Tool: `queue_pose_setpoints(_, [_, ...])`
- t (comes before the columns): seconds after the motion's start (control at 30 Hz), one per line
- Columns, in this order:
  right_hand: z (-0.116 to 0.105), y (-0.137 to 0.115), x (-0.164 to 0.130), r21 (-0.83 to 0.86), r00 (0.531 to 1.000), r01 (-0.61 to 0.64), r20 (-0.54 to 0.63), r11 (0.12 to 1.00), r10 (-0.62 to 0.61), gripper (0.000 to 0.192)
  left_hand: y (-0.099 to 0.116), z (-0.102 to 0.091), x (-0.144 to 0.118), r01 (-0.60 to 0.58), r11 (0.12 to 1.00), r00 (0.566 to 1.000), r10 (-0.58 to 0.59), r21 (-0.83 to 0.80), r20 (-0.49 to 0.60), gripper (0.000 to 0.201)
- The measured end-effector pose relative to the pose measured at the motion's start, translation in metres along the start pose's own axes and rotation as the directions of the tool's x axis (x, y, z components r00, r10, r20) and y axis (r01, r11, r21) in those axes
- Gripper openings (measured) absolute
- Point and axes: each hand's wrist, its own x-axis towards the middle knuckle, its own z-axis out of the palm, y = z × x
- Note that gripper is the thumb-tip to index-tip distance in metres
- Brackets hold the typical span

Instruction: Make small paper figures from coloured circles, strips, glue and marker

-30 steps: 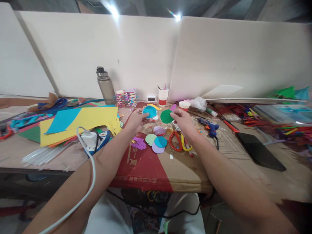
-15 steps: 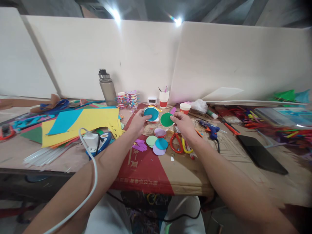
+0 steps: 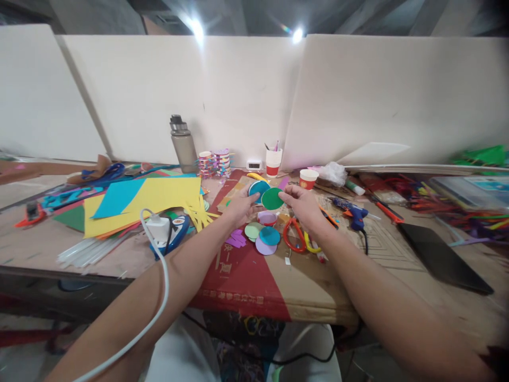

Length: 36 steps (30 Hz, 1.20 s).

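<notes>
Green paper, cut to a round disc [image 3: 272,198], sits pinched at its right edge in my right hand [image 3: 301,206], fingers closed narrow on it. Its flat face is turned toward me, tipped back a little; being round, it has no long axis I can name. My left hand [image 3: 240,208] holds a teal disc [image 3: 257,188] the same way, gripped at its lower left edge, face also toward me. The green disc overlaps the teal one's lower right edge, in front of it; whether they touch I cannot tell.

Both discs are held above the table [image 3: 302,281], between my two hands. Just below them stands a small purple cup [image 3: 267,217], and nearer me than that lie three loose discs [image 3: 262,236], pale green, teal and lilac, overlapping. Red-handled scissors [image 3: 293,235] lie under my right wrist. A blue glue gun [image 3: 355,213] rests to the right of that hand. Yellow paper sheets [image 3: 159,199] spread to the left of my left hand.
</notes>
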Motion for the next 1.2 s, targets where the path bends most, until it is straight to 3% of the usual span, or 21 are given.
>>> queue_pose_setpoints(0.2, [0.001,0.001,-0.001,0.018,1.0,-0.003,-0.005,1.0,0.003,0.026,-0.009,0.007,-0.005,0.012,0.994,0.994,0.0,-0.107,0.112,0.027])
queue_pose_setpoints(0.43, [-0.001,0.004,0.003,0.002,1.0,-0.008,-0.021,1.0,0.008,0.022,-0.01,0.009,-0.007,0.145,0.971,0.97,-0.101,-0.191,0.219,0.031])
queue_pose_setpoints(0.9, [-0.005,0.003,0.002,-0.179,0.996,0.012,-0.084,0.984,-0.028,0.02,-0.019,0.012,-0.005,0.074,0.977,0.972,-0.027,-0.2,0.232,0.022])
queue_pose_setpoints(1.2, [-0.006,0.006,0.002,-0.382,0.977,0.149,-0.083,0.912,-0.194,0.019,-0.019,0.013,-0.007,0.063,0.981,0.966,-0.014,-0.183,0.259,0.027])
